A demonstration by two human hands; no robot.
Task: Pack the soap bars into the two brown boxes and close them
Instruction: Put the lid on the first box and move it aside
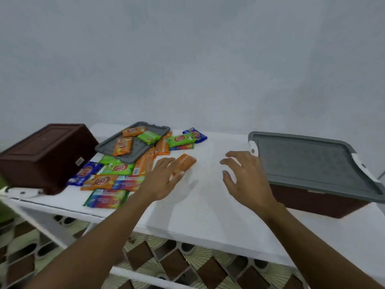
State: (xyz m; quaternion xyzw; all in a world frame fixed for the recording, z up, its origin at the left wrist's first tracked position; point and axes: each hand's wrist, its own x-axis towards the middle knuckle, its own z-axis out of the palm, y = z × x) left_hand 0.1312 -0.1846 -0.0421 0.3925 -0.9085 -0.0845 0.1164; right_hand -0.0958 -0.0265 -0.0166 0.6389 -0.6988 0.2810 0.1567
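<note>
Wrapped rectangular soap bars (108, 180) piled at 10 o'clock on smooth white desk (208, 205).
The left hand (164, 180), fingers wide, overlaps one orange bar (185, 162); right hand (243, 176) wide, empty. At 3 o'clock, lidded brown box (312, 203); at 9, inverted brown box (41, 155); grey lid (108, 146) carries three bars.

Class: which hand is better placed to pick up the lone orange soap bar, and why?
Left. The left hand lies at the orange soap bar; the right hand hovers apart, beside the lidded box.

We note glossy printed film wrappers on the soap bars (116, 168). The left brown box (41, 155) shows smooth, faintly shiny plastic. We read the right grey lid (308, 161) as matt plastic and the white table top (208, 205) as smooth and matt.
</note>
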